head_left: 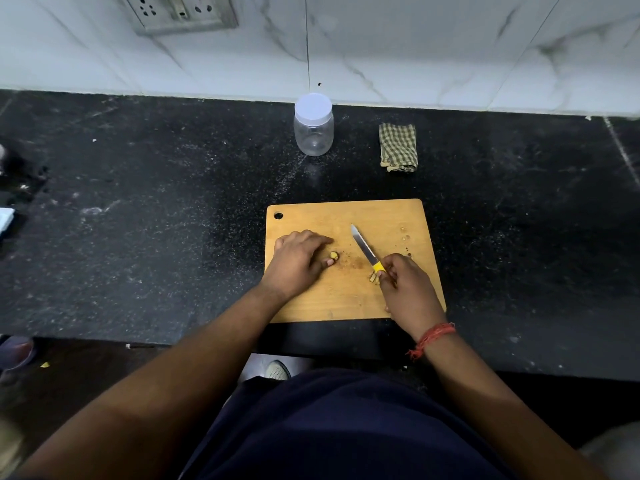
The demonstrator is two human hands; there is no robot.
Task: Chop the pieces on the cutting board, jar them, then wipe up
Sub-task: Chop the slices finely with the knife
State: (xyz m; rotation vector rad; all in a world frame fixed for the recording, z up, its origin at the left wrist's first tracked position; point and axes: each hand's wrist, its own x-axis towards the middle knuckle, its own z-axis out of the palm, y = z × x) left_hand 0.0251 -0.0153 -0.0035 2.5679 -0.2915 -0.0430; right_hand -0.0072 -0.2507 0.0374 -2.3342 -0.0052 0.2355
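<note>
A wooden cutting board (349,299) lies on the black counter in front of me. My left hand (298,263) rests on the board's left part and pinches a small yellowish piece (334,255) between thumb and fingers. My right hand (407,289) grips the yellow handle of a knife (364,249); its blade points up and left over the board, apart from the piece. A few small cut bits (373,278) lie by the handle. A clear jar (313,128) with a white lid on stands behind the board. A folded checked cloth (398,147) lies to the right of the jar.
The black speckled counter (156,220) stretches left and right of the board, backed by a white marble wall (415,46) with a socket plate (180,12). Crumbs dot the board's right side (405,237). The counter's front edge runs just below the board.
</note>
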